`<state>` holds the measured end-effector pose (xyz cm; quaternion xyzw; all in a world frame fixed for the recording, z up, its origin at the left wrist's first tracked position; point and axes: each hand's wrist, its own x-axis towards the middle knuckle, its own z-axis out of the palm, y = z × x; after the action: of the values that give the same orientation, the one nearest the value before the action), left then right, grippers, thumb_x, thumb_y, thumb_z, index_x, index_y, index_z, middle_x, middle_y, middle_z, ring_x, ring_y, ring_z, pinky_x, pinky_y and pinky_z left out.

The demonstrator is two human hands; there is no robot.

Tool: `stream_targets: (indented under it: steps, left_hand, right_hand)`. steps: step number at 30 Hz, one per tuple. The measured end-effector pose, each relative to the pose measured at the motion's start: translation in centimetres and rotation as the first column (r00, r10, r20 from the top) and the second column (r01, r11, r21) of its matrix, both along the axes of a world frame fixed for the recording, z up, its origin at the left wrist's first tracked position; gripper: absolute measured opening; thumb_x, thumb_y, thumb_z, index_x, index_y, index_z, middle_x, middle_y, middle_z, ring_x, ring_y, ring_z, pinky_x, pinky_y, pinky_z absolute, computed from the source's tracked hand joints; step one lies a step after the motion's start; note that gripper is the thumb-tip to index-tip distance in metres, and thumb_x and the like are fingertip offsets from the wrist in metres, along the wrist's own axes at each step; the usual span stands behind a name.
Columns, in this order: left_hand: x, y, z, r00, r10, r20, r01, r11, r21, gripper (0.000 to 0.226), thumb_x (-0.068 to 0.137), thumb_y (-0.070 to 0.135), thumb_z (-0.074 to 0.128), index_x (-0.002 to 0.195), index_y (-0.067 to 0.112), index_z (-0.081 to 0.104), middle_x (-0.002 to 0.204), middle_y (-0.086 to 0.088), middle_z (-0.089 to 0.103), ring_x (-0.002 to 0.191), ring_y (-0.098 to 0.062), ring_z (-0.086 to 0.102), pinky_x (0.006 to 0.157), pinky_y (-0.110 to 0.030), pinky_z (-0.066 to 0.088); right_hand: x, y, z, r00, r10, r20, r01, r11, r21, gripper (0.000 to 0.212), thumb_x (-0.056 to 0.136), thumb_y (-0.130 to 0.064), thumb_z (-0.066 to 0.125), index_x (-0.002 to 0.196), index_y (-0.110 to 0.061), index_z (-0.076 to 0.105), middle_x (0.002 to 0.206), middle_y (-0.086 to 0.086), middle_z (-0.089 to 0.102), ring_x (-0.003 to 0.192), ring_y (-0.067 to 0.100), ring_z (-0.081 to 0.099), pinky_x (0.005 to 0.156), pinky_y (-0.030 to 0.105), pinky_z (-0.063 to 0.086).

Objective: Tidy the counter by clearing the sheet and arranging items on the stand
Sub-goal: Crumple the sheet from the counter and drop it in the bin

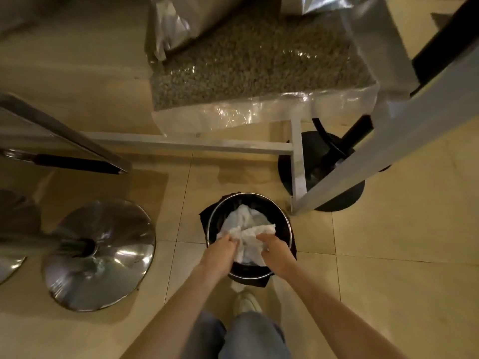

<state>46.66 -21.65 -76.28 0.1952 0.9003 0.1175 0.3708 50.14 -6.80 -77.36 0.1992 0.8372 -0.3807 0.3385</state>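
Head view looks straight down at a crumpled white paper sheet (247,231) bunched over the mouth of a round black waste bin with a shiny metal rim (281,216), which stands on the beige tiled floor (388,281). Part of the sheet sags inside the bin; the rest is gathered above the rim. The left hand (220,251) pinches the sheet's edge at the bin's 8 o'clock, fingers curled closed on the paper. The right hand (276,251) grips the sheet at about 4 o'clock, fingers likewise closed around a fold. Both bare forearms reach in from 6 o'clock, above blue denim trouser legs (248,338) and a pale shoe (246,300) just below the bin.

At 9 o'clock from the bin lies a polished round chrome stool base (103,255). At 12 o'clock a grey-white metal frame (207,145) carries a large clear plastic bag of small greenish-brown beans (259,66). At 2 o'clock a flat black round base (337,198) sits on the tiles, partly hidden behind a pale slanting beam (388,141) that crosses toward the upper right.
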Motion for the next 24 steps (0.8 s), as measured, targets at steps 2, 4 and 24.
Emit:
stream_targets:
  steps: [2,4,24]
  left_hand:
    - [0.1,-0.3,-1.2,0.998,-0.064,-0.004,0.063,0.996,-0.069,0.05,0.09,0.009,0.044,0.138,0.017,0.032,0.142,-0.011,0.04,0.13,-0.028,0.039,0.1,-0.043,0.045]
    - [0.3,-0.7,-1.0,0.995,-0.099,-0.004,0.098,0.988,-0.122,0.053,0.09,0.017,0.045,0.14,0.02,0.027,0.148,-0.008,0.032,0.138,-0.026,0.025,0.106,-0.045,0.036]
    - [-1.0,-2.2,47.0,0.94,-0.01,-0.341,0.029,0.998,0.051,0.034,0.089,0.032,0.047,0.118,0.019,0.055,0.117,-0.011,0.062,0.107,-0.031,0.058,0.089,-0.042,0.049]
  right_hand:
    - [0.0,-0.2,-0.6,0.997,0.079,0.023,-0.08,0.996,0.026,0.046,0.089,-0.004,0.04,0.134,-0.014,0.04,0.141,0.012,0.045,0.128,0.028,0.044,0.104,0.035,0.039]
    - [-0.3,-0.1,0.2,0.991,0.128,0.036,-0.131,0.989,0.065,0.046,0.089,-0.008,0.042,0.135,-0.014,0.038,0.137,0.014,0.047,0.124,0.031,0.047,0.1,0.037,0.042]
    - [0.9,0.8,47.3,0.905,0.246,-0.347,-0.163,0.954,0.25,0.022,0.086,-0.021,0.052,0.107,-0.016,0.055,0.092,0.002,0.066,0.09,0.022,0.062,0.077,0.036,0.05]
